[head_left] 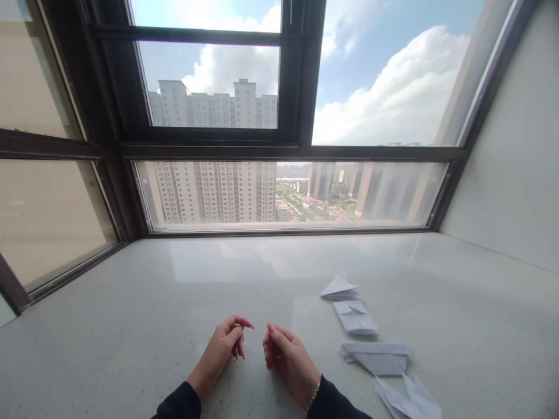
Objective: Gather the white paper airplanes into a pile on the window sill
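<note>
My left hand (222,349) rests on the pale stone sill (131,326) with its fingers curled loosely inward, thumb and forefinger tips near each other, and nothing visible in them. My right hand (286,358) lies close beside it, fingers likewise curled, holding nothing that I can see. A small gap separates the two hands. Both wrists wear dark sleeves, and a bracelet shows on the right wrist. To the right of my right hand lies a row of folded white paper pieces: one (339,287), another (356,317), a third (378,356), and more (408,398) at the bottom edge.
A large dark-framed window (288,148) runs along the far edge of the sill, with tall buildings outside. A side window (52,215) closes the left, and a pale wall (515,174) stands on the right.
</note>
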The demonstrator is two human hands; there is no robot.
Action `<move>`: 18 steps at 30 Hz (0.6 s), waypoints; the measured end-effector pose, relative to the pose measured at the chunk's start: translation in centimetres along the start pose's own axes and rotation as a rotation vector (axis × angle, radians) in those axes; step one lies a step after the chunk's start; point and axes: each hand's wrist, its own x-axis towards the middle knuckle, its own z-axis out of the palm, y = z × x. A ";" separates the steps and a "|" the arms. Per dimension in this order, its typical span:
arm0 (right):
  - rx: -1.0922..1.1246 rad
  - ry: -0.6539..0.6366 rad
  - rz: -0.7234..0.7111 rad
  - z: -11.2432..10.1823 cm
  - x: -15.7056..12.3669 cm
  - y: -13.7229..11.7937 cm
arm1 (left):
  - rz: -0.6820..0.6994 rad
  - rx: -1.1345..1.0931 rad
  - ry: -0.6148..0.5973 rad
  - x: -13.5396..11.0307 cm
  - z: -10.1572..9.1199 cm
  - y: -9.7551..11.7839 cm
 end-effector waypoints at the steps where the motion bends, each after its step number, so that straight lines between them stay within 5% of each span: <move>1: 0.000 0.001 0.000 0.0 0.0 0.0 | 0.000 -0.002 0.001 0.0 0.0 0.0; 18: -0.007 0.004 0.003 0.1 -0.2 -0.2 | 0.003 0.002 0.001 -0.2 0.2 0.4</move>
